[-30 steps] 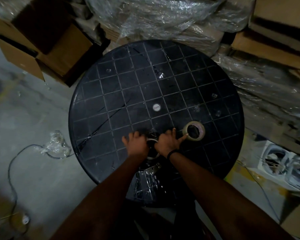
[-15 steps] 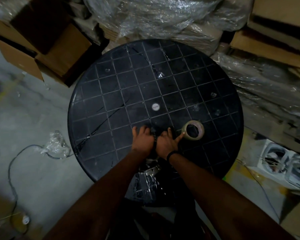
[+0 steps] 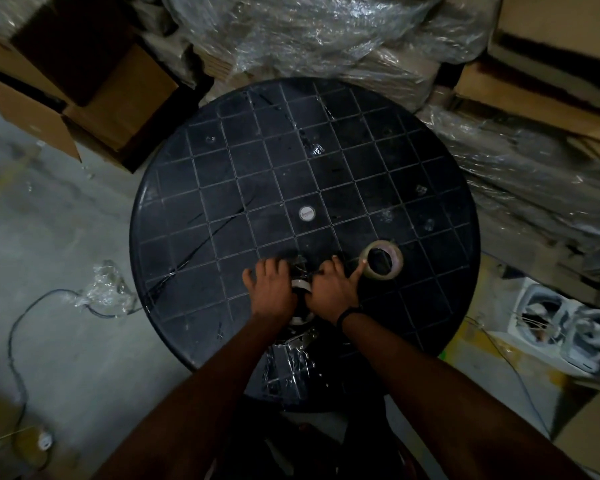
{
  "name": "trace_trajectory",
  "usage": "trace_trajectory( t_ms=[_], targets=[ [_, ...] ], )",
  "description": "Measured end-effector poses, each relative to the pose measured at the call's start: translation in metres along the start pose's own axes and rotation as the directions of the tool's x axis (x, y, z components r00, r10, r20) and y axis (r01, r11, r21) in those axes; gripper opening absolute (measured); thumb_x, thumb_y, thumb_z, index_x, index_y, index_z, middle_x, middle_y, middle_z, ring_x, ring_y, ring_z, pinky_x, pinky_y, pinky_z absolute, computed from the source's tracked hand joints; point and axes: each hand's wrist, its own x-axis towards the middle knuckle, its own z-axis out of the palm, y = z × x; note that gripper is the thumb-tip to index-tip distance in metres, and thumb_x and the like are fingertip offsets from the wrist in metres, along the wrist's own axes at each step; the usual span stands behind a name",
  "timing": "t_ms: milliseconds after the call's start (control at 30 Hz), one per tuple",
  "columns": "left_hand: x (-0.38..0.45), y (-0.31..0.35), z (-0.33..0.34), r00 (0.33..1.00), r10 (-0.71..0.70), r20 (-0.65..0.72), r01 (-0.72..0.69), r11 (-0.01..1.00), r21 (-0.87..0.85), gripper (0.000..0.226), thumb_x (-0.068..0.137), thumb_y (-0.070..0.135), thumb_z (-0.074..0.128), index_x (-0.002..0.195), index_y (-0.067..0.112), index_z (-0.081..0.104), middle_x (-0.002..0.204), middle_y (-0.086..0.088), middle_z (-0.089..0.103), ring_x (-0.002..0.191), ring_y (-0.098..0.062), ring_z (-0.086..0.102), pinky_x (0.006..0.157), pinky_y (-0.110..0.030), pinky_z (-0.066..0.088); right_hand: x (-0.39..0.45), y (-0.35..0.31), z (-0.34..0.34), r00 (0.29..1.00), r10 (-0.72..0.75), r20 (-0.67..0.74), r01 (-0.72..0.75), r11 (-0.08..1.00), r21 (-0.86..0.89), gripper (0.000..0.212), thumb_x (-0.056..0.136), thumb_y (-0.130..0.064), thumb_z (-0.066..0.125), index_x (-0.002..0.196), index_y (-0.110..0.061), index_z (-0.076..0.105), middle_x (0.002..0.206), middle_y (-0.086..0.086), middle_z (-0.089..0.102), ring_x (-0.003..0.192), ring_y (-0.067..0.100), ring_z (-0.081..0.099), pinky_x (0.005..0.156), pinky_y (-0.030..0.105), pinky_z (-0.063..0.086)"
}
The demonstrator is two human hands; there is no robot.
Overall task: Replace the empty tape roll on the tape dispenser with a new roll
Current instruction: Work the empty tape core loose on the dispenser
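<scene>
On the round black table point(image 3: 326, 150) my two hands meet over the tape dispenser point(image 3: 300, 299), which is dark and mostly hidden under them. A pale ring, the roll on the dispenser point(image 3: 301, 285), shows between my hands. My left hand point(image 3: 271, 289) lies over the dispenser's left side with fingers spread and bent. My right hand point(image 3: 333, 289) grips its right side, its thumb stretched out to touch a tan tape roll point(image 3: 381, 259) lying flat on the table just to the right.
Cardboard boxes point(image 3: 84, 91) stand at the far left, plastic-wrapped bundles point(image 3: 326, 32) behind and right of the table. A cable point(image 3: 18, 341) and crumpled plastic point(image 3: 108, 289) lie on the floor at left. White fan units point(image 3: 568, 327) sit at the lower right.
Both hands stay clamped over the dispenser and shift slightly. The pale roll shows between them again after being covered half a second ago. The tan roll has not moved.
</scene>
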Motion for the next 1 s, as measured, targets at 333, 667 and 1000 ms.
trace_trajectory(
  t_ms=[333, 667, 1000],
  targets=[
    [-0.042, 0.002, 0.018, 0.995, -0.069, 0.074, 0.073, 0.997, -0.041, 0.03, 0.092, 0.03, 0.057, 0.119, 0.022, 0.069, 0.139, -0.001, 0.051, 0.135, -0.026, 0.036, 0.114, -0.057, 0.02, -0.039, -0.001, 0.01, 0.922, 0.281, 0.266, -0.338, 0.918, 0.205, 0.043, 0.083, -0.037, 0.053, 0.12, -0.018, 0.066, 0.138, 0.01, 0.051, 0.138, 0.03, 0.037, 0.112, 0.077, 0.003],
    [-0.047, 0.008, 0.032, 0.992, -0.062, -0.106, 0.048, 0.991, -0.122, 0.054, 0.088, 0.045, 0.061, 0.132, 0.016, 0.058, 0.149, -0.011, 0.045, 0.141, -0.031, 0.034, 0.109, -0.06, 0.027, -0.057, -0.004, 0.023, 0.94, 0.337, 0.059, -0.342, 0.922, 0.18, 0.075, 0.088, -0.07, 0.043, 0.143, -0.019, 0.045, 0.149, 0.014, 0.041, 0.148, 0.037, 0.022, 0.107, 0.08, -0.003],
    [-0.112, 0.014, 0.072, 0.99, -0.138, 0.03, 0.141, 0.978, -0.15, 0.089, 0.096, 0.074, 0.014, 0.16, 0.012, 0.022, 0.17, -0.013, 0.011, 0.157, -0.031, 0.007, 0.116, -0.062, 0.018, -0.021, 0.005, -0.008, 0.988, -0.146, 0.042, 0.152, 0.961, -0.231, 0.032, 0.088, -0.032, 0.062, 0.118, -0.022, 0.069, 0.143, 0.008, 0.049, 0.148, 0.03, 0.024, 0.108, 0.081, 0.006]
  ],
)
